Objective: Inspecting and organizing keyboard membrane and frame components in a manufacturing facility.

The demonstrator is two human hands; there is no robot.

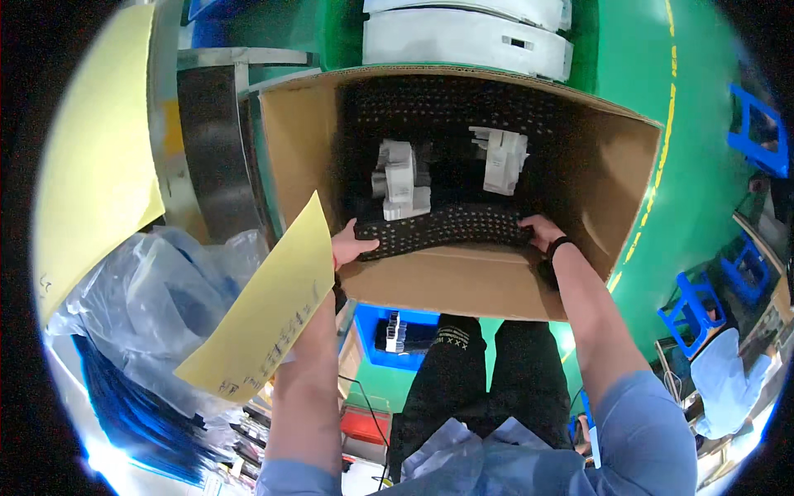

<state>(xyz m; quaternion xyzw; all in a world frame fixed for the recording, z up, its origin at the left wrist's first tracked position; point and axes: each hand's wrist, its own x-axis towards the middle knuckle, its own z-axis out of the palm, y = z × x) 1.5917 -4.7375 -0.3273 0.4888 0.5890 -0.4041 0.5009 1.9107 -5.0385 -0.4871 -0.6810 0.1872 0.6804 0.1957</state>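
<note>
A large open cardboard box [608,174] is in front of me. Inside its near side lies a long black bundle [447,228] marked with rows of small pale spots; its exact kind is unclear. My left hand [352,245] grips the bundle's left end, thumb on top. At the other end, my right hand [541,231] closes round it, fingers partly hidden. More black, pale-spotted material [455,103] lines the far side of the box. Two clusters of white tags or slips, one on the left [400,175] and one on the right [503,162], rest on dark contents.
A yellow sheet [269,318] with handwriting overlaps my left forearm. Clear plastic bags [157,289] lie at left. White rounded containers [463,40] stand beyond the box, a blue crate [364,337] below it. Blue stools [759,136] and another person's blue sleeve [724,376] are at right.
</note>
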